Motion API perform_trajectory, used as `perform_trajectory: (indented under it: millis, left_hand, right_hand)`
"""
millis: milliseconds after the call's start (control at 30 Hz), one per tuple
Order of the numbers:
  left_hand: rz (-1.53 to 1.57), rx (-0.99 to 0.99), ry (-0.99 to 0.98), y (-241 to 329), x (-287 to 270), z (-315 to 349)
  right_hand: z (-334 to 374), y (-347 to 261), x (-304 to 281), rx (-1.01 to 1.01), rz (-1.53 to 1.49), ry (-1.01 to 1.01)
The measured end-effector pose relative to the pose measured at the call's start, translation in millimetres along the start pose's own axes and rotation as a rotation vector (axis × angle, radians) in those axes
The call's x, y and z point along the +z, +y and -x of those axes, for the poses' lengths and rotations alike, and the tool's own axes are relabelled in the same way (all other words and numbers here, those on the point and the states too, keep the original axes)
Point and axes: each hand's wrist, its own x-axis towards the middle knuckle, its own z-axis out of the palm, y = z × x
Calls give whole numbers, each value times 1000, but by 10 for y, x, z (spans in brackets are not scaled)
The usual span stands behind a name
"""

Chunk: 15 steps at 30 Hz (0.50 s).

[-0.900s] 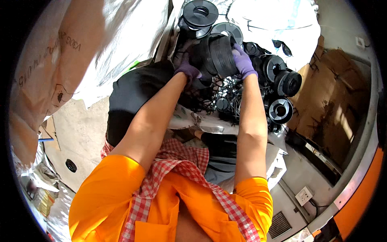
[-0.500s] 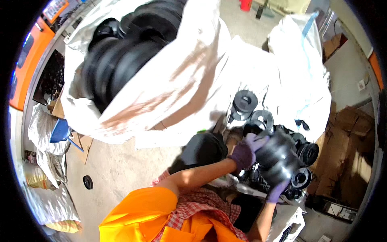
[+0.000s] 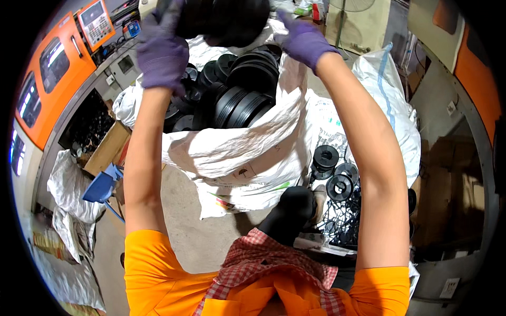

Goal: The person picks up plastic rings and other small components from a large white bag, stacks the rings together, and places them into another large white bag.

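Over the large white sack (image 3: pixel 237 168), a stack of black plastic spools (image 3: pixel 224 21) is up at the top edge of the head view, partly cut off. My left hand (image 3: pixel 163 60), in a purple glove, grips the stack's left end; some of its fingers are hidden. My right hand (image 3: pixel 308 45), gloved the same way, is beside the right end with fingers apart, and a small gap shows between it and the stack. Many black spools (image 3: pixel 237 102) fill the sack's mouth below.
Loose black spools (image 3: pixel 340 184) and thin black scraps (image 3: pixel 334 218) lie on white sheeting by my right arm. Another white sack (image 3: pixel 392 116) stands at the right. A blue chair-like piece (image 3: pixel 100 187) and a cardboard box (image 3: pixel 105 147) are at the left, near an orange machine (image 3: pixel 55 68).
Both hands have risen from the floor pile at the right to above the large sack, carrying the spool stack. The view has turned with them, and my right hand has come off the stack.
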Motion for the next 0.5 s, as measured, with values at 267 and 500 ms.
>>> perform_trajectory:
  millis: [267,500]
  left_hand:
    - [54,-183,-959,-1253,1717,1122]
    - [611,-236,-594,-944,565,490]
  right_hand:
    - [1551,262,331,-149,-295,379]
    - [4164,1995,500,1097,11,-208]
